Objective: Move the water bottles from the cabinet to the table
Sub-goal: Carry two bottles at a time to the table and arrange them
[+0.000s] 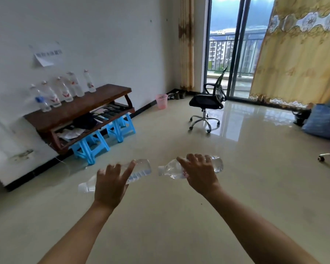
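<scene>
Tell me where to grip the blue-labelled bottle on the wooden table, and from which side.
Grip the blue-labelled bottle round its mid-body, coming from the open room side: it stands upright, with the wall behind and a neighbouring bottle close beside it.

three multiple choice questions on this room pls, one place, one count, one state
1. Where is the pink wastebasket? A on the balcony B on the floor by the wall C on the office chair
2. How many water bottles stand on the wooden table? A two B five C nine
3. What is the left hand doing? A resting on a stool B hanging empty C holding a bottle

Key: 1 B, it stands on the floor by the wall. 2 B, five stand upright in a row. 3 C, its fingers grip a clear bottle; the right hand holds another.
</scene>
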### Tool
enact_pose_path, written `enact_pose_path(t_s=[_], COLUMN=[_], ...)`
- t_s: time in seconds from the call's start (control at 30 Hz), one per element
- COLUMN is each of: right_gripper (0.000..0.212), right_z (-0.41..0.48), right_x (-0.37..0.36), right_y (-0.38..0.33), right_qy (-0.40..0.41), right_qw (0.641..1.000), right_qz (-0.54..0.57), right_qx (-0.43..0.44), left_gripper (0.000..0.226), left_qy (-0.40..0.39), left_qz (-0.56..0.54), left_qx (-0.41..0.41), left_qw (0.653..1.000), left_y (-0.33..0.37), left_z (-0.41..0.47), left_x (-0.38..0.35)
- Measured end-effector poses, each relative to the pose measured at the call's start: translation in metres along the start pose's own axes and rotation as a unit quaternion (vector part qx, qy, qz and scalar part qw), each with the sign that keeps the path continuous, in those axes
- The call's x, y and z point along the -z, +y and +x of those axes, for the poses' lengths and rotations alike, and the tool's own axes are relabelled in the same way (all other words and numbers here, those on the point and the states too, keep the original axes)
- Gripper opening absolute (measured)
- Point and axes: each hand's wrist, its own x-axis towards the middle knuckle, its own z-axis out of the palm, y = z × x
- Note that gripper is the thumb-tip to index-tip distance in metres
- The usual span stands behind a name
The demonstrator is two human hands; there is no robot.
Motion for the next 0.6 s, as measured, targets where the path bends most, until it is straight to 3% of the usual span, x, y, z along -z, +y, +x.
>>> enact_pose_path(t_s=[0.3,0.6], right_gripper=[0.086,0.076], right_z=[0.254,0.469], right_x=[-0.059,-0.111], right_y=[-0.084,-0.203], right_qy=[-0.018,0.015], right_qw=[0.989,0.981], right_qz=[0.014,-0.020], right_qx=[0.144,0.193], left_gripper=[0.091,0.092], left_qy=[-0.026,-0.055], left_qz=[0.010,0.029], left_qx=[0.120,0.164], left_qw=[0.992,0.984], left_y=[-0.150,-0.337], left_z=[0.092,0.191], left_x=[-0.076,-0.162])
